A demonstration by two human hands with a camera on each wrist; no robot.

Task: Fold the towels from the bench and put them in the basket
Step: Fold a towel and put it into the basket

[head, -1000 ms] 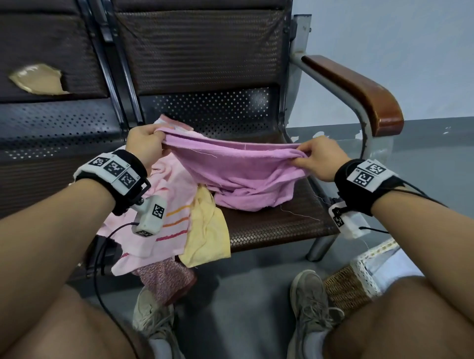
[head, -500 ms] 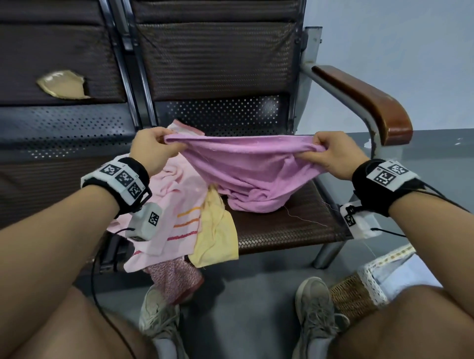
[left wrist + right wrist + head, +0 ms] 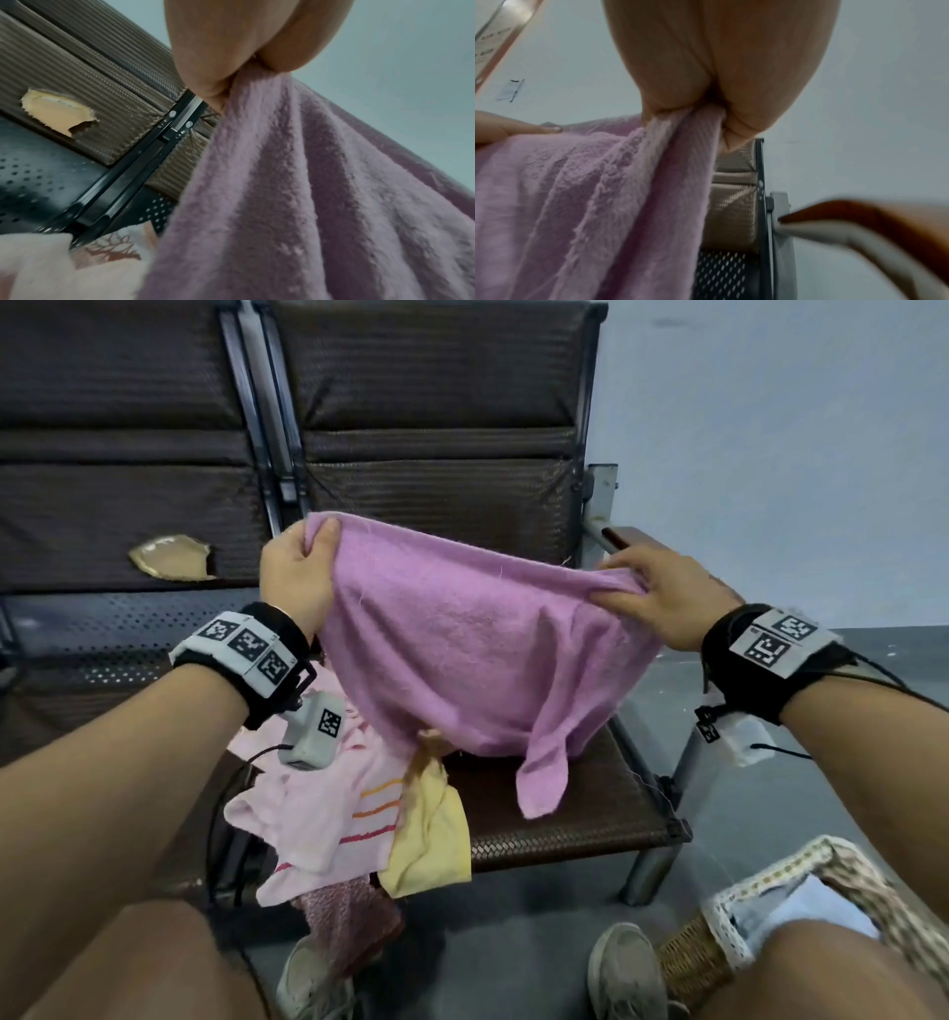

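Observation:
A purple towel [image 3: 462, 649] hangs spread in the air above the bench seat [image 3: 590, 809]. My left hand [image 3: 303, 567] grips its upper left corner, and my right hand [image 3: 652, 593] pinches its upper right corner. In the left wrist view the purple towel [image 3: 295, 192] falls from my left hand [image 3: 226, 81]. The right wrist view shows my right hand [image 3: 706, 109] bunching the purple towel [image 3: 590, 192]. A pale pink striped towel [image 3: 318, 809] and a yellow towel [image 3: 431, 839] lie on the seat's left front. The wicker basket [image 3: 693, 963] stands on the floor at lower right.
A wooden armrest [image 3: 631, 537] on a metal frame bounds the seat on the right. A reddish patterned cloth [image 3: 349, 911] hangs off the seat's front edge. The left backrest has a torn patch [image 3: 169, 557]. My shoes [image 3: 626, 973] and knees fill the bottom of the head view.
Both hands have lifted the purple towel up off the seat and pulled it wider. It now hangs free, with only a low corner near the seat.

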